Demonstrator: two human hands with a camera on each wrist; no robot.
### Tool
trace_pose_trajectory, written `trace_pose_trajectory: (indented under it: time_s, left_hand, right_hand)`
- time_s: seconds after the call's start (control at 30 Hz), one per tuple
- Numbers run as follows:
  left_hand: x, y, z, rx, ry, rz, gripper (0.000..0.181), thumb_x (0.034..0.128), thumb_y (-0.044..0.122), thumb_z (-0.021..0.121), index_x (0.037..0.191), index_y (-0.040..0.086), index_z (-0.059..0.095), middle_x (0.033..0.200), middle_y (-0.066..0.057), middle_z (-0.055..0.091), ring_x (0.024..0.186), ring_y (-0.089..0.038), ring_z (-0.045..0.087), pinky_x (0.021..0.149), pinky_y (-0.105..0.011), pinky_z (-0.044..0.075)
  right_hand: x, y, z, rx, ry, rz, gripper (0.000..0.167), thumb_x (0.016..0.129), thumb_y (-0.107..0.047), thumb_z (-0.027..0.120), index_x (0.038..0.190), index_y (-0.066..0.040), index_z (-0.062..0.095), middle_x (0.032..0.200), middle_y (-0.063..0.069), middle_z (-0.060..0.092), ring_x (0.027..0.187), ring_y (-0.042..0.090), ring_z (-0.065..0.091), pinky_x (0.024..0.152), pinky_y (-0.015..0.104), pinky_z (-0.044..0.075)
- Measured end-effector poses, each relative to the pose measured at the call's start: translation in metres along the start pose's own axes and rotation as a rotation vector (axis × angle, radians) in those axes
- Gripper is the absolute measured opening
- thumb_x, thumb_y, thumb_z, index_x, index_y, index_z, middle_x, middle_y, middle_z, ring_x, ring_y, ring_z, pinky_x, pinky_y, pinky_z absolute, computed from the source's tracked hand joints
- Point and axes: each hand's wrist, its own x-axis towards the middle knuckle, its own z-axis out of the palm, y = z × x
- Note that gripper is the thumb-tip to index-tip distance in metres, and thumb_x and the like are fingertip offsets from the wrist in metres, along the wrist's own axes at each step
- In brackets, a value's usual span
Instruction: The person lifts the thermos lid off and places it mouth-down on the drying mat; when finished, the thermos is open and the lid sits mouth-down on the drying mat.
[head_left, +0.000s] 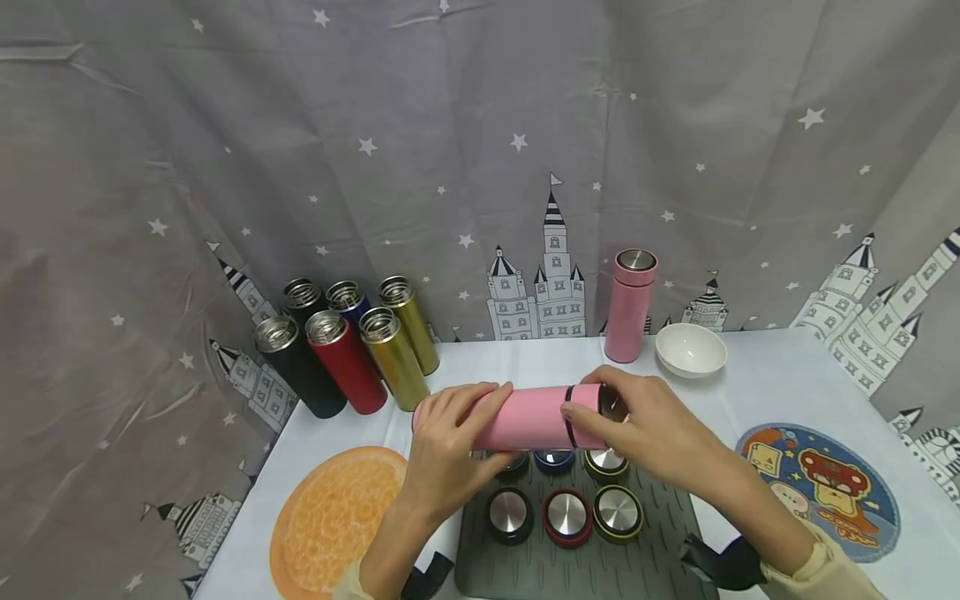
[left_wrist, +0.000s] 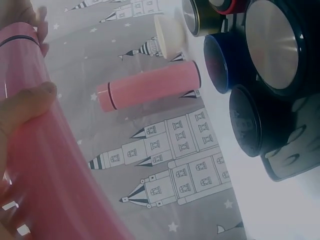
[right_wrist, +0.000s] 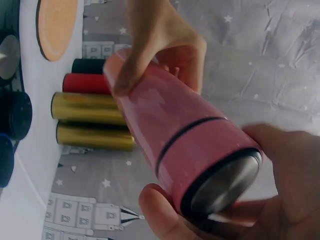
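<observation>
A pink thermos lies sideways in the air above a grey tray, its lid on and pointing right. My left hand grips the body near its base end, thumb below and fingers over the top. At the other end my right hand holds the lid between thumb and fingers. The right wrist view shows the lid's silver top and a dark ring where lid and body meet. A second pink thermos stands upright behind, capped, touched by neither hand.
Several lidless thermoses, among them a red one, stand at the back left. Several lids, one red-rimmed, sit on the grey tray. A white bowl, an orange round mat and a blue cartoon mat lie around.
</observation>
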Motion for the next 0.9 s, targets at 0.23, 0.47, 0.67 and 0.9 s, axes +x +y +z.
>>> trace_pose_trajectory:
  time_s: [0.23,0.47,0.67,0.9]
  left_hand:
    - [-0.001,0.000,0.000,-0.058,-0.025,-0.043,0.077,0.0614,0.032,0.096,0.132,0.018,0.066,0.119,-0.001,0.067,0.107,-0.022,0.061,0.086,-0.048,0.048]
    - [-0.003,-0.002,-0.004,-0.150,-0.109,-0.117,0.074,0.0668,0.040,0.092,0.133,0.021,0.065,0.120,0.003,0.067,0.107,-0.015,0.061,0.086,-0.041,0.051]
    - [-0.008,-0.005,-0.006,-0.374,-0.208,-0.178,0.073,0.0694,0.040,0.092,0.134,0.022,0.064,0.119,0.006,0.067,0.104,-0.011,0.062,0.079,-0.035,0.054]
    - [-0.012,-0.008,-0.009,-0.562,-0.410,-0.299,0.066,0.0714,0.042,0.090,0.131,0.033,0.063,0.116,0.015,0.066,0.094,-0.009,0.063,0.075,-0.032,0.054]
  right_hand:
    - [-0.004,0.002,-0.004,-0.056,0.127,-0.266,0.049,0.079,-0.033,0.086,0.121,-0.021,0.065,0.107,-0.013,0.065,0.088,0.005,0.061,0.069,0.028,0.055]
    - [-0.005,0.000,-0.004,-0.048,0.166,-0.459,0.060,0.071,-0.013,0.091,0.126,-0.020,0.066,0.121,-0.008,0.060,0.103,0.010,0.059,0.083,0.028,0.052]
    - [-0.010,-0.004,-0.004,-0.056,0.147,-0.507,0.064,0.067,-0.004,0.091,0.124,-0.020,0.068,0.131,-0.002,0.055,0.122,0.017,0.052,0.098,0.025,0.045]
    - [-0.013,-0.004,0.001,-0.073,0.111,-0.541,0.065,0.066,0.008,0.085,0.122,-0.018,0.067,0.132,0.000,0.055,0.122,0.018,0.052,0.096,0.022,0.045]
